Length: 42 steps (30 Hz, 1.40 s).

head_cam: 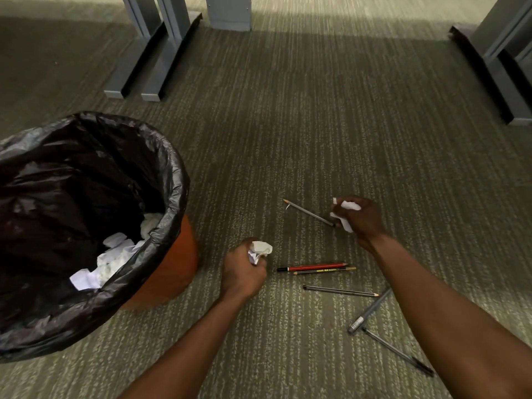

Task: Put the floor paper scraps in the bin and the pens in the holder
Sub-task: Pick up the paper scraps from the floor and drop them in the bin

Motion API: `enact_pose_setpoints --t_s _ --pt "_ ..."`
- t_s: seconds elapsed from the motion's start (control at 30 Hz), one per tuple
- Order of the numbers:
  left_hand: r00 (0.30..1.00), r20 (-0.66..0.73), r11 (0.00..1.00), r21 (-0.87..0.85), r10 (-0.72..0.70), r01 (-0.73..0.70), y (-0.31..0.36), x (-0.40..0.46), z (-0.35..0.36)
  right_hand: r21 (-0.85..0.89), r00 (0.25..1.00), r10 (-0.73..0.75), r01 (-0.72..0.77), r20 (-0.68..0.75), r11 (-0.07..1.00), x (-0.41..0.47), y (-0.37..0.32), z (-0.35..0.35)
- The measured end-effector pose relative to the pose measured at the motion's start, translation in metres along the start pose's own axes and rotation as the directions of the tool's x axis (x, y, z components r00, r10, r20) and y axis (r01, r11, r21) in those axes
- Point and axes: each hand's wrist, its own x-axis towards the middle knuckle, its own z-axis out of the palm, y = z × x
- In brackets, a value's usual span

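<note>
My left hand (244,272) is closed around a crumpled white paper scrap (260,249), just right of the bin. My right hand (362,218) grips another crumpled paper scrap (347,207) low over the carpet. The orange bin (172,263) with a black liner (95,174) stands at the left and holds several white scraps (115,254). Pens and pencils lie on the carpet: a grey pencil (309,213) beside my right hand, a red pencil (312,267) with a dark one (325,271) alongside, a grey pencil (341,291), and two pens (367,313) (398,351) partly under my right forearm. No pen holder is in view.
Grey metal desk legs and feet (149,61) stand at the back left, a grey post (229,12) at the back middle, and another desk foot (495,76) at the back right. Striped green-grey carpet (316,125) covers the floor.
</note>
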Motion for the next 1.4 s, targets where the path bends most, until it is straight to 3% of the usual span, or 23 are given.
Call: enact_pose_setpoints --t_s 0.1,0.23,0.4,0.47,0.53,0.67,0.93,1.0,1.13,1.23,1.3,1.33,1.4 --pt "0.999 -0.032 0.999 -0.03 -0.035 0.034 -0.004 0.004 -0.001 -0.271 0.964 -0.213 0.249 0.158 0.93 0.006 -0.008 0.028" --pt "0.998 -0.033 0.997 -0.052 -0.054 0.052 -0.01 0.001 -0.006 -0.598 0.847 -0.316 0.528 0.428 0.603 0.009 -0.011 0.075" --pt "0.998 -0.043 0.999 0.007 -0.037 0.037 -0.014 -0.004 -0.01 -0.767 0.779 -0.281 0.616 0.56 0.179 0.021 -0.009 0.101" --pt "0.999 -0.035 0.999 0.039 -0.036 0.038 -0.014 -0.004 -0.012 -0.783 0.768 -0.286 0.616 0.573 0.085 0.024 -0.007 0.102" --pt "0.999 -0.024 0.998 0.047 -0.041 0.042 -0.016 -0.004 -0.013 -0.786 0.765 -0.28 0.616 0.58 0.056 0.025 -0.004 0.104" --pt "0.998 -0.011 0.998 0.019 -0.058 0.058 -0.02 -0.005 -0.016 -0.794 0.786 -0.248 0.601 0.567 0.089 0.029 -0.004 0.102" --pt "0.986 0.021 0.987 0.006 -0.163 0.163 -0.015 0.0 -0.021 -0.844 0.834 -0.207 0.533 0.512 0.057 0.022 -0.006 0.101" --pt "0.981 0.02 0.981 0.002 -0.194 0.194 -0.013 0.0 -0.021 -0.876 0.878 -0.182 0.467 0.443 0.12 0.017 -0.002 0.093" --pt "0.976 0.035 0.977 0.022 -0.213 0.212 -0.003 -0.008 -0.023 -0.852 0.964 -0.112 0.267 0.243 0.45 0.001 0.01 0.066" --pt "0.977 0.06 0.979 0.032 -0.204 0.203 0.008 -0.013 -0.028 -0.658 0.995 0.005 0.064 0.102 0.75 -0.012 0.006 0.054" --pt "0.978 0.065 0.98 0.032 -0.197 0.195 0.019 -0.016 -0.035 -0.313 0.992 0.114 -0.094 0.046 0.945 -0.023 -0.004 0.057" --pt "0.979 0.068 0.982 0.029 -0.19 0.188 0.029 -0.018 -0.039 -0.101 0.983 0.174 -0.167 0.06 0.981 -0.028 -0.012 0.062" --pt "0.985 0.091 0.989 -0.018 -0.147 0.149 0.058 -0.026 -0.052 0.215 0.966 0.201 -0.234 0.163 0.948 -0.044 -0.042 0.074"
